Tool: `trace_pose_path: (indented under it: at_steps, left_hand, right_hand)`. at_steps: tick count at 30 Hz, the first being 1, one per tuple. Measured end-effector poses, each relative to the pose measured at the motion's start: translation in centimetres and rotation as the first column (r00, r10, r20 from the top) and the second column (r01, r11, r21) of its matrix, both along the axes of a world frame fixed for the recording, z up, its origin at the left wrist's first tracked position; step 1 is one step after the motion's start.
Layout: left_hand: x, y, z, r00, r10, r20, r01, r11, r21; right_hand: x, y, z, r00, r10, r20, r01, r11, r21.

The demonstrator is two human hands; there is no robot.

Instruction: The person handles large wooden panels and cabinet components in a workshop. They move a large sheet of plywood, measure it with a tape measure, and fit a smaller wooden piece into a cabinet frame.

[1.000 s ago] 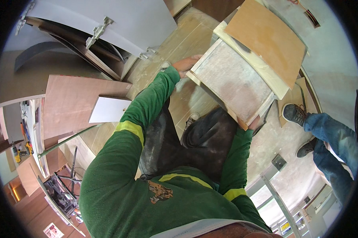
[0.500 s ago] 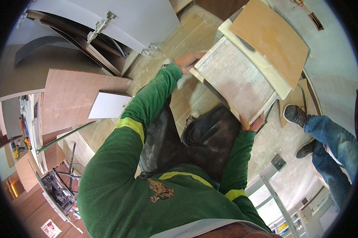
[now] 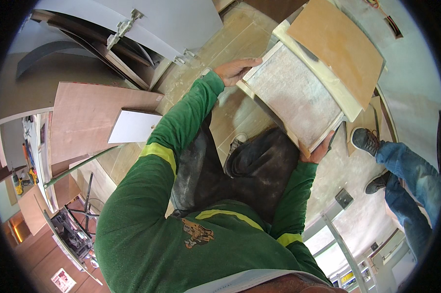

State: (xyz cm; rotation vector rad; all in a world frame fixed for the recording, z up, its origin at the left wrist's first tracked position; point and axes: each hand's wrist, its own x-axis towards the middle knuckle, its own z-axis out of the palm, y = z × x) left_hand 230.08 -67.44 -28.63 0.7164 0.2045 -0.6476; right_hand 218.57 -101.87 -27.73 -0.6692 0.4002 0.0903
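Observation:
A wooden drawer (image 3: 294,90) with pale raw edges and a dusty whitish bottom is tilted in front of my knees. My left hand (image 3: 234,71) is closed on its left side near the near corner, thumb along the top edge. On the opposite side, my right hand (image 3: 320,150) grips the near right corner, its fingers partly hidden beneath. A cream front panel (image 3: 323,73) runs along the drawer's far end. Beyond that lies a flat tan board (image 3: 338,51), seeming to rest against or on it; what supports the drawer is hidden.
Another person's jeans and dark shoes (image 3: 365,140) stand close on the right. A light cabinet door with a metal hinge (image 3: 125,29) hangs upper left. A plywood sheet (image 3: 84,117) and a small white panel (image 3: 132,128) lie left. A metal ladder-like frame (image 3: 345,249) is lower right.
The drawer has shifted slightly to the right. My left thumb now stretches along its edge, and more of my right hand shows at the right corner.

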Motion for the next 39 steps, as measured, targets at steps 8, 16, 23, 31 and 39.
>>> trace_pose_path:
  at_steps: [8,16,23,31,39]
  left_hand:
    - [-0.1,0.3,0.3,0.999,-0.010,0.035,0.007,0.998,0.066]
    - [-0.2,0.2,-0.7,0.999,-0.003,0.034,0.001,0.998,0.069]
    - [-0.3,0.2,0.2,0.999,-0.014,0.036,0.011,0.996,0.085]
    - [-0.4,-0.1,0.3,1.000,0.009,0.009,-0.009,1.000,0.030]
    - [-0.2,0.0,-0.3,0.999,0.013,0.043,-0.016,0.996,0.088]
  right_hand:
    - [-0.1,0.2,0.4,1.000,0.003,0.018,-0.002,0.999,-0.043]
    - [-0.3,0.1,-0.7,1.000,-0.020,0.019,0.021,0.999,-0.033]
    - [-0.3,0.4,0.1,0.999,-0.048,0.012,0.049,0.995,-0.092]
    - [-0.1,0.9,0.9,1.000,-0.027,0.014,0.027,0.999,-0.027]
    - [-0.1,0.1,-0.5,1.000,-0.005,0.007,0.005,0.999,0.033]
